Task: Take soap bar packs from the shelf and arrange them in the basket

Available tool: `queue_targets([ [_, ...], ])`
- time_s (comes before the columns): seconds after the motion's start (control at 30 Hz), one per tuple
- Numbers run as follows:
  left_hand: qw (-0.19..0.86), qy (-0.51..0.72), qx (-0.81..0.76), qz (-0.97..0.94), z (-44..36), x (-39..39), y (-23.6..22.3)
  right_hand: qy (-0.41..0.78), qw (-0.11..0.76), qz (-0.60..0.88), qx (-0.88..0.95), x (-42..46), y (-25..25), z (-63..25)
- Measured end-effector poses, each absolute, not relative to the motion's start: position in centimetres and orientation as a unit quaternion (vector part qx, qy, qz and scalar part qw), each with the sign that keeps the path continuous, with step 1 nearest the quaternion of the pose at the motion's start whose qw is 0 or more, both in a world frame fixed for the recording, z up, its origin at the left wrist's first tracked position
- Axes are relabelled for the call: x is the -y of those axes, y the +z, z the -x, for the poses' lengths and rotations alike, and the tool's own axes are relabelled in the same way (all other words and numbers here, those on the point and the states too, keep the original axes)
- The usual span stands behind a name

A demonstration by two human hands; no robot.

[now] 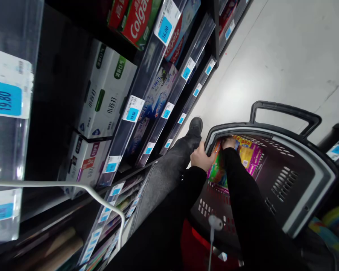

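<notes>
My left hand is curled around the grey rim of a dark shopping basket at its near left corner. My right hand, in a black sleeve, reaches down inside the basket among colourful packets in yellow, pink and green. Its fingers are mostly hidden, so what it holds cannot be made out. The basket's black handle stands up at its far side.
Shelves on the left carry white toothpaste boxes, red Colgate boxes and blue price tags. My grey trouser leg and black shoe stand between shelf and basket. Pale floor lies beyond.
</notes>
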State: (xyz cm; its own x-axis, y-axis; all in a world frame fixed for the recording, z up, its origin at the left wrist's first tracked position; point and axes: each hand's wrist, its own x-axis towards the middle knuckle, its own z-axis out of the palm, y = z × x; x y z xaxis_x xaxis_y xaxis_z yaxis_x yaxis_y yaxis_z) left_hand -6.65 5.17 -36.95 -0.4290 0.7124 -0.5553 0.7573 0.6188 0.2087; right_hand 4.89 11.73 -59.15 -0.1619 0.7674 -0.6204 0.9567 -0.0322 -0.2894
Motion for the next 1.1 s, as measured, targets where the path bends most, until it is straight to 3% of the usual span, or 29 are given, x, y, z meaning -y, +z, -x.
queue_targets([
  [0.13,0.31,-0.029,-0.847,-0.431,6.7,-5.3,-36.9,-0.339,0.127,-0.617,-0.699,-9.3,-56.8,-5.8],
  [0.3,0.312,-0.012,-0.846,-0.433,6.8,-6.1,-36.8,-0.329,-0.135,-0.59,-0.725,-3.9,-51.3,-7.6],
  [0.5,0.319,-0.013,-0.839,-0.441,6.9,-6.4,-36.7,-0.425,-0.397,-0.687,-0.435,-3.8,-48.9,-10.5],
  [0.63,0.309,-0.01,-0.844,-0.439,6.9,-6.3,-37.0,-0.551,-0.514,-0.638,-0.159,-4.6,-47.9,-11.8],
  [0.93,0.305,-0.012,-0.846,-0.437,6.8,-6.4,-37.1,-0.7,-0.493,-0.515,0.041,-6.7,-44.6,-8.0],
  [1.1,0.307,-0.022,-0.846,-0.436,7.0,-6.5,-37.2,-0.795,-0.505,-0.322,0.098,-7.7,-41.2,-8.3],
])
